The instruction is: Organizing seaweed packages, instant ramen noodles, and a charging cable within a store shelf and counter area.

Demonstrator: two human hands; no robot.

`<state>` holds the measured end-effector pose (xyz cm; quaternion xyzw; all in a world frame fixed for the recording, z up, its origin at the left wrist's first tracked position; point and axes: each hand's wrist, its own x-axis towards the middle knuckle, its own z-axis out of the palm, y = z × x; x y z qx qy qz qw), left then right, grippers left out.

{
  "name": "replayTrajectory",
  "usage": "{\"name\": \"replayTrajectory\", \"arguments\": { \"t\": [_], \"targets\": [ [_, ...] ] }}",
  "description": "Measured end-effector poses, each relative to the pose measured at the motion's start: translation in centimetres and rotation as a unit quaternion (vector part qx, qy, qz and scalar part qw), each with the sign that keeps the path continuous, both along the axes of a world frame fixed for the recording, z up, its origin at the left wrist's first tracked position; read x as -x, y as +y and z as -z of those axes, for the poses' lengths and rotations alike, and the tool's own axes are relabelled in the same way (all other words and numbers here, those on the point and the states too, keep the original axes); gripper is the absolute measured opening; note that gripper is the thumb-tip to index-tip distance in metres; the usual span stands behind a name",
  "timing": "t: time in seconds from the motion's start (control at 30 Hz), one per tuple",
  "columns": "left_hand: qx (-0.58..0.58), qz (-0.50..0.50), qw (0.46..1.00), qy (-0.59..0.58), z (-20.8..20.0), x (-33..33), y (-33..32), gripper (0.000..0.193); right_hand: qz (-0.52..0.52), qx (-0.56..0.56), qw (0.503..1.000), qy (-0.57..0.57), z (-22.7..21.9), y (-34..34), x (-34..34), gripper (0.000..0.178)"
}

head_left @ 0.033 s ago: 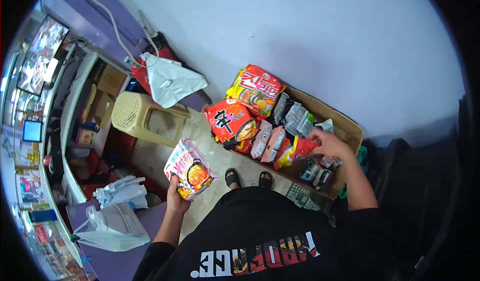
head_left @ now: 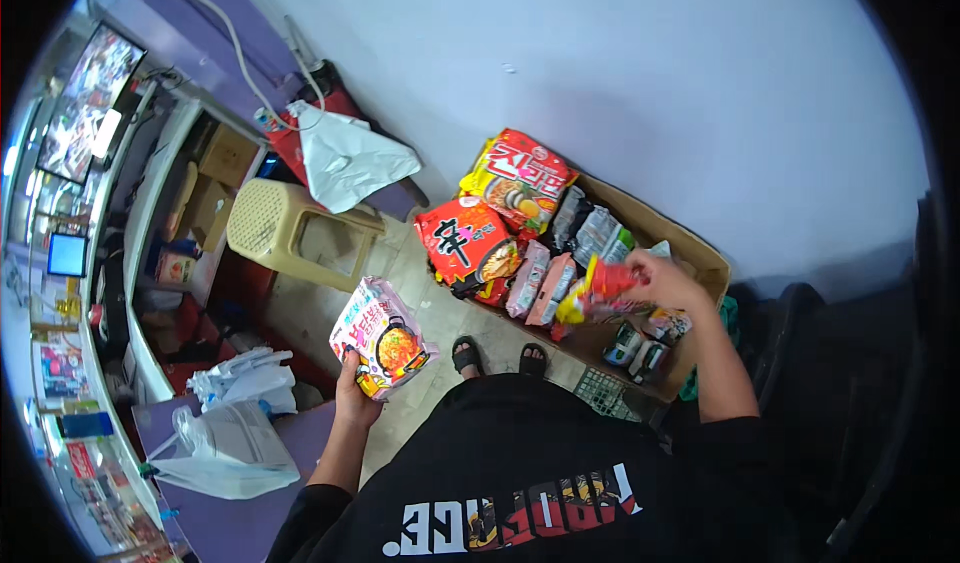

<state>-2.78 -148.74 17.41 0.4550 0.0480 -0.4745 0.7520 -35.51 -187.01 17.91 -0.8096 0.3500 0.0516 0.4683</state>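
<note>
My left hand (head_left: 356,391) grips a pink instant noodle pack (head_left: 380,338) by its lower edge, with the printed front facing up. On the right, my right hand (head_left: 660,281) is closed on a red and yellow noodle packet (head_left: 608,285) over an open cardboard box (head_left: 700,253). Noodle packs stand in rows inside that box, among them a pink one (head_left: 529,278), an orange-pink one (head_left: 551,291) and silvery ones (head_left: 597,235). Across its left end lie a red noodle pack (head_left: 467,241) and a red and yellow noodle pack (head_left: 517,181).
A cream plastic stool (head_left: 265,228) stands left of the box. White plastic bags (head_left: 235,448) rest on a purple surface (head_left: 305,433) at lower left. Shelves and a screen (head_left: 92,103) line the left side. A green basket (head_left: 603,393) sits below the box, near my feet.
My right hand has raised the red and yellow packet slightly and turned it, uncovering more of the packs beneath. My left hand keeps hold of the pink pack, nearly unmoved.
</note>
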Motion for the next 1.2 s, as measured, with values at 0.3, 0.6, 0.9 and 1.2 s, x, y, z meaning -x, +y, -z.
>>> {"name": "replayTrajectory", "arguments": {
  "t": [0.3,0.6,0.9,1.2],
  "targets": [
    [-0.078,-0.016,0.996,-0.038,-0.4,0.4,-0.9,0.041,0.022,0.006,0.992,-0.128,-2.2,-8.5,-17.1,0.043],
    [-0.077,-0.054,0.992,-0.089,-1.8,2.0,-2.6,0.034,0.324,0.303,0.885,-0.143,5.0,-2.9,-14.5,0.049],
    [-0.143,-0.070,0.979,-0.127,0.3,4.5,1.0,0.031,0.342,-0.370,0.807,-0.306,7.1,-3.9,-18.0,0.056],
    [-0.235,-0.147,0.956,-0.095,5.3,11.4,12.7,0.026,0.309,-0.424,0.776,-0.351,6.0,-3.4,-19.6,0.056]
  ]
}}
